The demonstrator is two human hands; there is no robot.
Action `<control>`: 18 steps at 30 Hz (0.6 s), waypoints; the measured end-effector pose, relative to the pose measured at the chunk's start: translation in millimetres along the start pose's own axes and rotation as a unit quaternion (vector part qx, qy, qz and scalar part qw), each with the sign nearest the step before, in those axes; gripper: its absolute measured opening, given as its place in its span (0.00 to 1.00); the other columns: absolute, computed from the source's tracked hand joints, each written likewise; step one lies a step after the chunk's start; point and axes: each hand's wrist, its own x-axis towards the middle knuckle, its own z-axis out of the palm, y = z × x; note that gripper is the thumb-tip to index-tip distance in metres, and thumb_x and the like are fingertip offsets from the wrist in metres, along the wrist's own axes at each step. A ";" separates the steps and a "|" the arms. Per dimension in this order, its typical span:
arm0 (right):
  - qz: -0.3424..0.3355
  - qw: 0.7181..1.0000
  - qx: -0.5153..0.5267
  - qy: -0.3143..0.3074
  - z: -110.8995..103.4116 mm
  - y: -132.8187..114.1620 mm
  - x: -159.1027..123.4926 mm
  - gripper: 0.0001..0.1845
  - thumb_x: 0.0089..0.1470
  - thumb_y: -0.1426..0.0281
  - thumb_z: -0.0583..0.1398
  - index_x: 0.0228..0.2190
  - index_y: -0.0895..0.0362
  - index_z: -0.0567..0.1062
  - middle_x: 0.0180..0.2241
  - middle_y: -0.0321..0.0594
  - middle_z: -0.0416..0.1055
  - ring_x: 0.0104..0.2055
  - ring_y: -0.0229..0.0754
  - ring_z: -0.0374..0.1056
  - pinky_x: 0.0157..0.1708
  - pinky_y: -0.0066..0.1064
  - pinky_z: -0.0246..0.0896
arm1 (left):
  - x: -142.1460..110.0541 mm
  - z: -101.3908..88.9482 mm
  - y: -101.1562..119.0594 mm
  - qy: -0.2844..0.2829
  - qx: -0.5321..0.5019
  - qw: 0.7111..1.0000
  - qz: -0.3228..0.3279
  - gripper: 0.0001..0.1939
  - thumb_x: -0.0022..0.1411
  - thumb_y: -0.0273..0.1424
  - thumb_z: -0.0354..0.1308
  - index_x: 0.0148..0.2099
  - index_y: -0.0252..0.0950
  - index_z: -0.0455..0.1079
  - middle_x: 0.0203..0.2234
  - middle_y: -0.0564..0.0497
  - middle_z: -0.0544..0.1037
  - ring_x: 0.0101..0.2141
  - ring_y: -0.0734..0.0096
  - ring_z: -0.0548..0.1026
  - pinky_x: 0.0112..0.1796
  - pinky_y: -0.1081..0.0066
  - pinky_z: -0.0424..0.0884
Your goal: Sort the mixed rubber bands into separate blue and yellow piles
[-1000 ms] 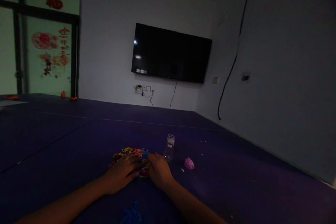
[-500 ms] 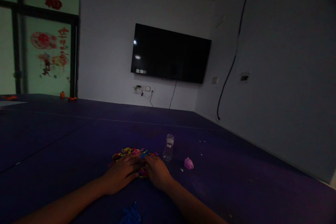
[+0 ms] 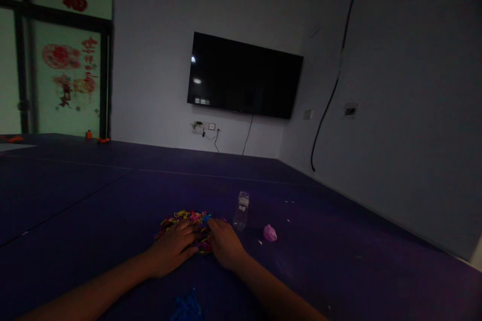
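- Left hand (image 3: 173, 252): palm down, fingers loosely spread over near left edge of heap of coloured small pieces (image 3: 187, 224) on purple table (image 3: 94, 200).
- Right hand (image 3: 225, 247): on heap's right edge, fingertips drawn together; pinch unclear in dim light.
- Clear bottle (image 3: 241, 210) upright just right of heap.
- Pink cap (image 3: 270, 232) right of bottle.

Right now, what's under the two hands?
Both the left hand and the right hand lie on a pile of small colourful bands on the purple table. The bands beneath the palms are covered.
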 end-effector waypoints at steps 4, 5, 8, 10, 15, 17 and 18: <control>0.011 1.000 -0.016 0.005 -1.0 -1.9 0.4 0.18 0.49 0.80 0.49 0.42 0.58 0.66 0.41 0.46 0.68 0.44 0.45 0.63 0.43 0.34 0.55 | 0.0 0.9 -1.3 0.031 -0.019 0.999 0.004 0.14 0.65 0.35 0.48 0.50 0.41 0.67 0.45 0.48 0.73 0.48 0.61 0.67 0.50 0.58 0.61; 0.012 1.000 -0.019 0.008 -1.3 -2.5 0.4 0.17 0.49 0.80 0.49 0.42 0.58 0.66 0.40 0.46 0.69 0.44 0.45 0.63 0.43 0.34 0.55 | -0.1 1.1 -1.6 0.035 -0.023 0.999 0.003 0.14 0.65 0.36 0.47 0.49 0.41 0.68 0.44 0.48 0.73 0.47 0.61 0.68 0.49 0.59 0.62; 0.010 1.000 -0.018 0.013 -2.1 -3.4 0.4 0.16 0.49 0.80 0.49 0.40 0.59 0.66 0.39 0.46 0.69 0.42 0.45 0.64 0.42 0.33 0.55 | -0.6 1.5 -1.8 0.041 -0.023 0.999 0.000 0.14 0.65 0.35 0.47 0.50 0.41 0.67 0.42 0.47 0.73 0.45 0.62 0.69 0.47 0.60 0.64; 0.007 1.000 -0.015 0.019 -2.3 -3.5 0.2 0.16 0.49 0.80 0.49 0.40 0.59 0.66 0.38 0.46 0.69 0.41 0.44 0.64 0.41 0.33 0.55 | -0.9 1.2 -1.4 0.035 -0.015 0.999 0.005 0.15 0.65 0.34 0.47 0.52 0.42 0.66 0.44 0.47 0.73 0.45 0.61 0.68 0.47 0.60 0.63; -0.012 1.000 0.010 0.026 -2.9 -3.2 0.0 0.15 0.50 0.80 0.48 0.39 0.59 0.66 0.36 0.45 0.69 0.39 0.44 0.65 0.38 0.33 0.56 | -1.0 1.1 -1.2 0.007 0.009 1.000 0.020 0.20 0.65 0.32 0.48 0.58 0.47 0.58 0.53 0.50 0.66 0.53 0.59 0.62 0.52 0.56 0.59; -0.026 0.999 0.042 0.020 -2.4 -2.7 0.4 0.15 0.49 0.81 0.47 0.38 0.59 0.65 0.35 0.45 0.69 0.38 0.43 0.65 0.37 0.32 0.57 | -0.5 1.4 -1.8 0.000 0.017 1.000 0.020 0.21 0.65 0.32 0.48 0.59 0.48 0.56 0.55 0.50 0.65 0.55 0.58 0.60 0.53 0.55 0.58; -0.032 0.997 0.061 0.019 -1.8 -2.4 0.8 0.14 0.49 0.81 0.47 0.37 0.59 0.65 0.35 0.45 0.69 0.37 0.43 0.65 0.37 0.31 0.57 | -0.3 1.4 -2.0 -0.003 0.019 1.000 0.020 0.21 0.65 0.32 0.48 0.60 0.47 0.56 0.55 0.50 0.65 0.55 0.58 0.60 0.53 0.55 0.57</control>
